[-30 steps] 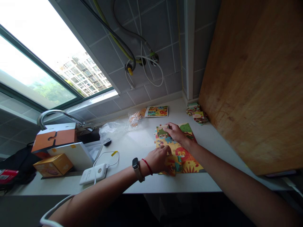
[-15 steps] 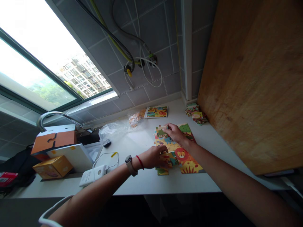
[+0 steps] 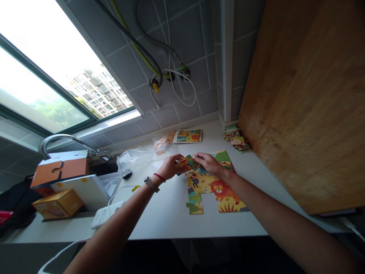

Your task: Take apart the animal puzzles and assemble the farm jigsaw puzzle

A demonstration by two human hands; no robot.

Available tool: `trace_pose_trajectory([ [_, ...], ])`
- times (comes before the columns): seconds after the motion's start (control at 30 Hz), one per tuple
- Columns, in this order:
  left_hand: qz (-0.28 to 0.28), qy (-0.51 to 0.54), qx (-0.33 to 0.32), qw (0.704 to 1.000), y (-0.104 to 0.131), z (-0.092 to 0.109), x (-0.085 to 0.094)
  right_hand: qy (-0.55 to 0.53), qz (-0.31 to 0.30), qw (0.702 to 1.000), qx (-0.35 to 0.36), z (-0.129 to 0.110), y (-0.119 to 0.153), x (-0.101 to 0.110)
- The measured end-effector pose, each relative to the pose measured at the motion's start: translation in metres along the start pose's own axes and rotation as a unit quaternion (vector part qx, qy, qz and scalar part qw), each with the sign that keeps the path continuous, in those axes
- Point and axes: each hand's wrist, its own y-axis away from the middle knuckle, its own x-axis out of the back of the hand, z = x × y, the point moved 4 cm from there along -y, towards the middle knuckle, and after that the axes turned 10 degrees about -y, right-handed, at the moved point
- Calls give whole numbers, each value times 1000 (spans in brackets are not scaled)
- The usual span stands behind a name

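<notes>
A partly joined jigsaw puzzle [image 3: 207, 182] with a red-maned lion lies on the white counter, a gap along its near edge. My left hand [image 3: 172, 167], wearing a watch and red cord, is closed on several puzzle pieces [image 3: 186, 162] above the puzzle's far left corner. Beside it, my right hand [image 3: 207, 161] pinches a puzzle piece, mostly hidden by the fingers and touching or overlapping the left hand's pieces. Behind the hands lies a picture card [image 3: 188, 136] showing an animal scene.
Stacked loose pieces [image 3: 236, 139] sit by a large wooden board [image 3: 299, 106] on the right. Crumpled clear plastic [image 3: 134, 160] lies left of the hands. Farther left are a white power adapter [image 3: 107, 214] with cable, a yellow box [image 3: 58, 204] and a faucet [image 3: 71, 137].
My left hand has moved away from me, from the puzzle's near gap up to my right hand, carrying its pieces. The gap is now uncovered. My right hand has shifted slightly.
</notes>
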Motion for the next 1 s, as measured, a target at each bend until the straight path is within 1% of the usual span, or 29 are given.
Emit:
trace_pose_trajectory([
  [0.13, 67, -15, -25, 997, -3, 8, -6, 31, 6, 999, 15, 1, 1, 1],
  [0.2, 90, 0, -38, 995, -6, 10, -8, 62, 30, 997, 30, 2, -1, 4],
  [0.27, 111, 45, -35, 992, -9, 7, -11, 89, 66, 993, 52, 3, -3, 9],
  [0.33, 122, 133, -9, 983, -13, 0, -16, 107, 94, 987, 73, 1, -4, 14],
  [0.43, 92, 270, 45, 957, -18, -11, -30, 110, 103, 985, 80, -2, -4, 16],
  [0.5, 66, 316, 68, 944, -19, -17, -40, 101, 99, 987, 71, -4, -4, 17],
  [0.63, 59, 366, 85, 925, -19, -29, -50, 78, 92, 992, 39, 0, -4, 18],
  [0.8, 59, 431, 86, 897, -15, -36, -56, 80, 99, 992, 18, 2, -1, 16],
  [0.9, 49, 440, 76, 893, -13, -36, -55, 74, 97, 993, -5, 0, 2, 11],
  [1.0, 48, 432, 65, 898, -11, -36, -52, 79, 100, 992, -13, -2, 4, 8],
])
